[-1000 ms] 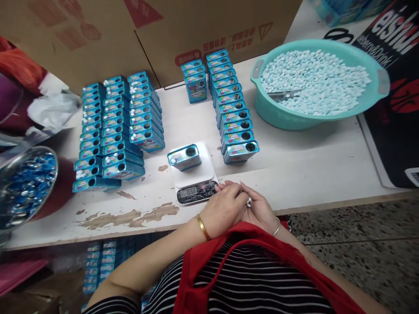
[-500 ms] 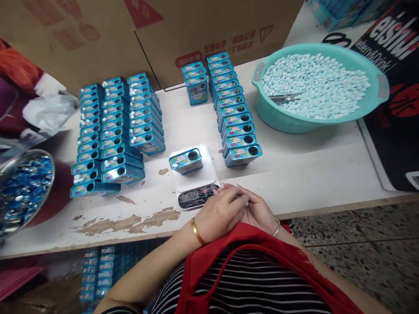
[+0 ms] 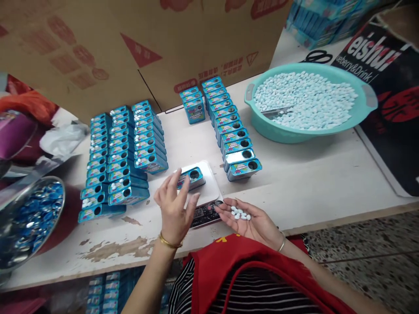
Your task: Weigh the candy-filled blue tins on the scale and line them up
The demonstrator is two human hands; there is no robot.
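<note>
A small blue candy tin (image 3: pixel 198 181) with a round hole in its top lies on a white digital scale (image 3: pixel 211 183). My left hand (image 3: pixel 175 203) reaches over the tin's left end, fingers apart, its fingertips at or just above the tin's top and partly hiding it. Whether they touch it I cannot tell. My right hand (image 3: pixel 258 222) is palm up and cupped at the scale's right front corner. In it rest several pale blue candies (image 3: pixel 240 213). The scale's display is partly covered by my left hand.
Rows of blue tins (image 3: pixel 119 165) stand left, some with candies on top; another row (image 3: pixel 229 117) stands behind right. A turquoise basin (image 3: pixel 281 136) holds candies and a metal scoop (image 3: pixel 276 112). A bowl (image 3: pixel 62 213) of blue shiny pieces is left; a cardboard box (image 3: pixel 183 52) stands behind.
My hands were together in front of the scale; now they are apart. The left has moved left over the tin. The right has opened palm up, showing the candies. The view has shifted.
</note>
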